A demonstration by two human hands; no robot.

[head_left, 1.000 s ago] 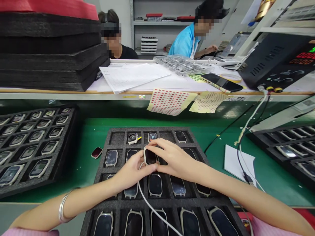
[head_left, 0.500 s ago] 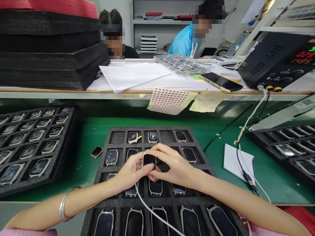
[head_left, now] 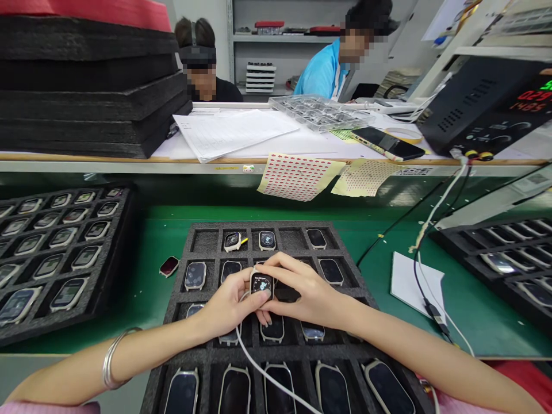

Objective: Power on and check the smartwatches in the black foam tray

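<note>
A strapless smartwatch (head_left: 261,283) with a lit face is held between both hands above a black foam tray (head_left: 211,352). My left hand (head_left: 237,299) is closed on its left side, the thumb lying across the lower screen. My right hand (head_left: 304,287) grips the watch from the right with its fingertips at the top and side edges. A white cable (head_left: 259,365) runs down and right from under my left hand; its upper end is hidden. Several more watch bodies, such as a dark-screened watch (head_left: 331,271), sit in the tray's compartments around the hands.
Foam trays of watches stand at left (head_left: 101,282) and right (head_left: 474,247). One loose watch (head_left: 169,266) lies on the green mat. A shelf above holds papers (head_left: 233,135), a phone (head_left: 386,144) and a power supply (head_left: 483,109). Two people sit beyond.
The held watch's screen was dark and now shows a lit dial. Both hands stay in nearly the same place and still grip the watch.
</note>
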